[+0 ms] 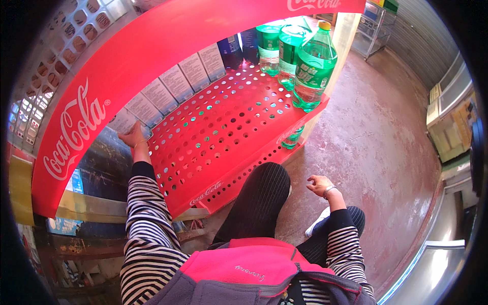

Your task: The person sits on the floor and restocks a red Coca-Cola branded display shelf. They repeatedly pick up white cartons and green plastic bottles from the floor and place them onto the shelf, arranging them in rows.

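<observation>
My left hand (132,135) is at the left end of a perforated red shelf (213,133), with its fingers on the nearest white carton (124,119). That carton stands at the near end of a row of similar white cartons (167,87) along the shelf's far side. Part of its face is hidden behind my hand. My right hand (320,186) hangs above the floor beside my knee. Its fingers are loosely bent and apart, and it holds nothing.
Green plastic bottles (315,68) stand at the shelf's right end, beside dark blue packages (230,51). A curved red Coca-Cola header panel (126,68) arches over the shelf. To the right are the worn reddish floor (366,133) and a glass-and-metal rack (371,32).
</observation>
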{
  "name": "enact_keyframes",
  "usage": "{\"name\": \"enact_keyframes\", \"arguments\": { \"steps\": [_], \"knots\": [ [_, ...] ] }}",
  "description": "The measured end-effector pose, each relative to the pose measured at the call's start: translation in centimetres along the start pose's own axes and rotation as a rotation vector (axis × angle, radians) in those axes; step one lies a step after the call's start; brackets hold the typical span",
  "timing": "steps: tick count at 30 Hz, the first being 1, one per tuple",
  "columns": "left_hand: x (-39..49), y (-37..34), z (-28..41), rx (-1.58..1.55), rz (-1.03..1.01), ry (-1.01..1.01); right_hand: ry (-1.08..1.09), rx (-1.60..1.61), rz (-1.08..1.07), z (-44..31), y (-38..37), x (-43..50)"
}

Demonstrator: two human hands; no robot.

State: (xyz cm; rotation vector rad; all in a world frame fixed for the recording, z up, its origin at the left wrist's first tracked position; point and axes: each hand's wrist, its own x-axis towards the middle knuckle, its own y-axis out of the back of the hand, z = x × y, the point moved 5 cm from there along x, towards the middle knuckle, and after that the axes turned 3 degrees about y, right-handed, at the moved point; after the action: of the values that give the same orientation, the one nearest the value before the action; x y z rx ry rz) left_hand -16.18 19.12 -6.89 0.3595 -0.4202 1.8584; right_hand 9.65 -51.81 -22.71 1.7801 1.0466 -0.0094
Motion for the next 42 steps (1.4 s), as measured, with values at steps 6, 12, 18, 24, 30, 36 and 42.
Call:
{"name": "enact_keyframes", "arguments": {
  "steps": [6,12,18,24,30,36,42],
  "knots": [
    [0.9,-0.3,-1.5,-0.038,-0.019,-0.022,-0.02,0.017,-0.005,0.2,-0.1,-0.5],
    [2.7,-1.1,-3.3,-0.198,-0.138,-0.076,-0.029,0.008,-0.012,0.5,-0.3,-0.5],
    [1.7,-0.2,-5.7,0.077,-0.144,-0.014,0.052,0.02,0.039,0.3,-0.5,0.9],
    [-0.4,1.0,-4.2,0.276,-0.156,0.079,0.057,-0.029,0.021,0.5,-0.9,1.1],
    [-2.1,0.5,-1.1,0.598,-0.107,0.087,0.061,-0.022,0.032,0.8,-0.9,0.8],
    [-2.4,0.4,0.5,0.602,-0.119,0.068,0.035,0.008,-0.004,0.5,-0.4,0.6],
    [-2.1,0.3,-0.4,0.657,-0.098,0.035,0.045,-0.002,0.019,0.2,-0.3,0.5]
  ]
}}
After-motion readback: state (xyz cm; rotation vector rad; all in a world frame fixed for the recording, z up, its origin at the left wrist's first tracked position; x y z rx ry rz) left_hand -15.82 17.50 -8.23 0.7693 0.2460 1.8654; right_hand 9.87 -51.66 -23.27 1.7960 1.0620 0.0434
